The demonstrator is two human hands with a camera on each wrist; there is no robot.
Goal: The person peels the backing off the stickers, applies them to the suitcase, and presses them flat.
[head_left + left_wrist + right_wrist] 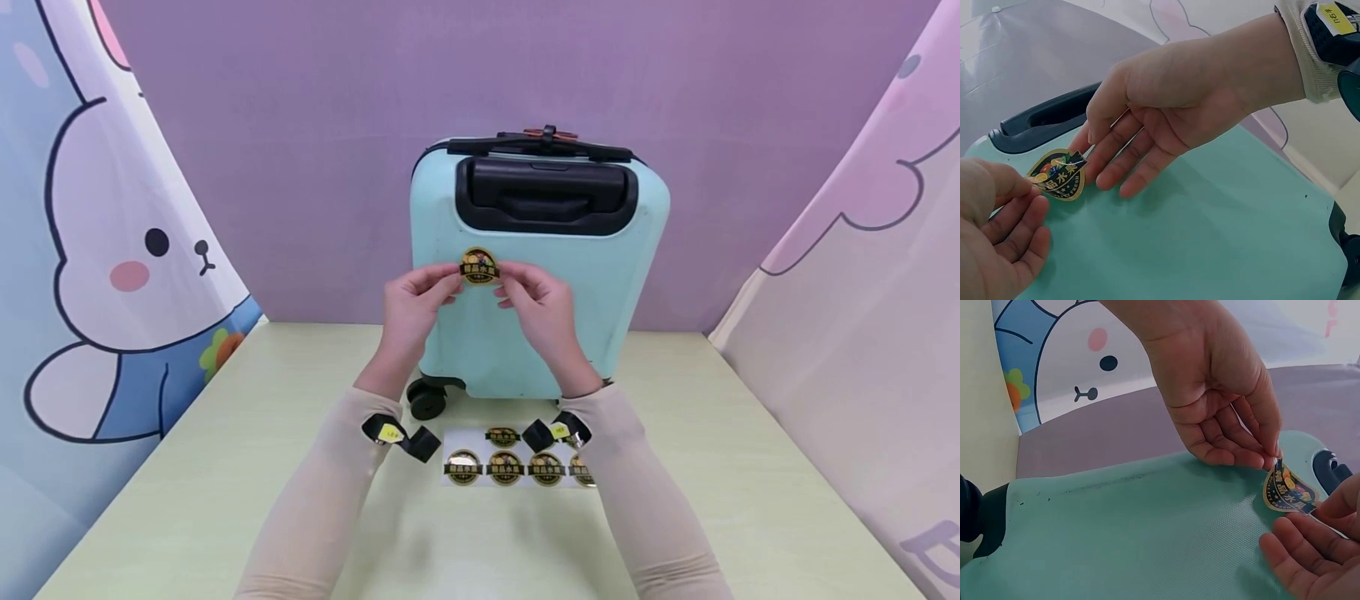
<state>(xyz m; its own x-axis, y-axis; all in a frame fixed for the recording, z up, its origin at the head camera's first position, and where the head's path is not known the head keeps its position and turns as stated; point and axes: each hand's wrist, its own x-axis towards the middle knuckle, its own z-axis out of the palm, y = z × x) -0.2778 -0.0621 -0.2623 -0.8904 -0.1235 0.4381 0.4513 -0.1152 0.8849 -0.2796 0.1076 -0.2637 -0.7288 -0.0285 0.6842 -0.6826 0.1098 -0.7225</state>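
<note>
A round black-and-gold sticker (479, 267) is held upright just in front of the mint-green suitcase (525, 333). My left hand (415, 300) pinches its left end between thumb and forefinger. At the opposite end, the thumb and forefinger of my right hand (542, 308) pinch the sticker's banner tip. The left wrist view shows the sticker (1059, 178) slightly bowed between both hands, close to the shell. In the right wrist view its lower edge (1282, 507) lies very near the suitcase; whether it touches cannot be told.
A white sheet with several matching stickers (505, 468) lies on the pale table (315, 400), partly hidden by the right sleeve. The suitcase stands on wheels (427, 400), its black handle recess (547, 196) above the hands. A purple backdrop (300, 167) hangs behind it.
</note>
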